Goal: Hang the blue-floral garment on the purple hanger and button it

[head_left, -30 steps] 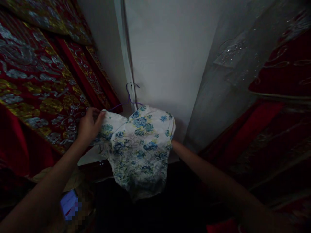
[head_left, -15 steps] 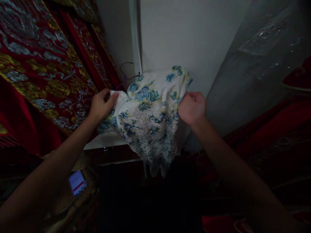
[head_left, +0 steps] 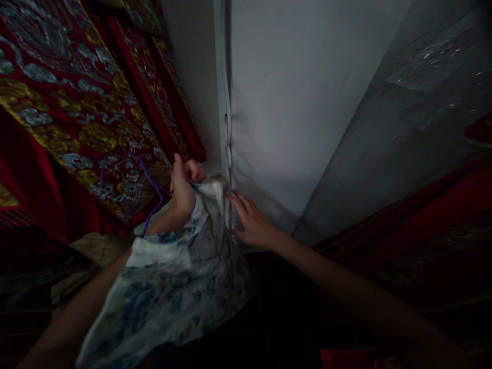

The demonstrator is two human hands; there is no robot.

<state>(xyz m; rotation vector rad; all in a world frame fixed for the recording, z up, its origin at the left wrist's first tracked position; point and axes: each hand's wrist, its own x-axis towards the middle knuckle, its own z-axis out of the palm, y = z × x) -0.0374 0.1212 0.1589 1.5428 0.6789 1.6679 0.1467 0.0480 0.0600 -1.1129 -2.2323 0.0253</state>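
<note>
A white garment with blue flowers (head_left: 169, 287) drapes over my left forearm and hangs low toward me. My left hand (head_left: 182, 187) is closed on the garment's upper edge and on a thin purple wire hanger (head_left: 151, 192), whose wire curves out to the left of the fist. My right hand (head_left: 249, 223) is open, fingers stretched, touching the garment's far edge beside the white wall corner strip (head_left: 225, 118).
Red hangings embroidered in gold and silver (head_left: 77, 113) fill the left. A pale wall panel (head_left: 300, 92) stands ahead, with a grey sequinned cloth (head_left: 415, 102) and more red fabric (head_left: 423, 215) on the right. Below is dark.
The garment came down off the wall and now lies over my left arm. My right hand let go of its right side and opened. The hanger moved left with my left hand.
</note>
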